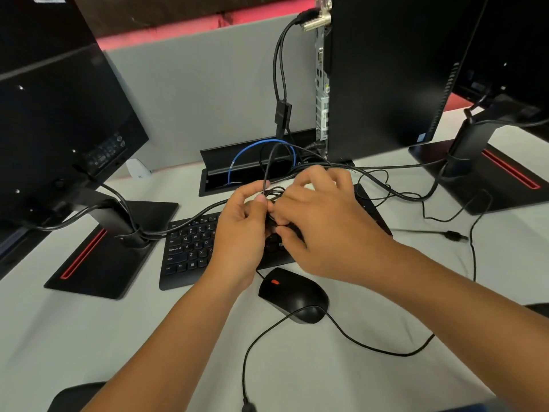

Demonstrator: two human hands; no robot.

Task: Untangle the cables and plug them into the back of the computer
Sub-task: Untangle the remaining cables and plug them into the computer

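Note:
A knot of thin black cables (pixel 274 192) hangs over the black keyboard (pixel 190 248) at mid-table. My left hand (pixel 242 230) pinches one strand of it between thumb and forefinger. My right hand (pixel 323 221) grips the tangle from the right, fingers curled around the wires. The black computer tower (pixel 383 75) stands upright behind, its port panel (pixel 322 84) facing left with two black cables (pixel 279 69) plugged in near its top. A loose plug (pixel 453 234) lies on the table to the right.
A black mouse (pixel 294 294) lies in front of the keyboard, its cord (pixel 371 346) looping across the near table. Monitors on red-striped stands sit at left (pixel 59 114) and right (pixel 490 162). An open cable hatch (pixel 252 165) holds a blue cable (pixel 261 147). A grey partition (pixel 193 99) backs the desk.

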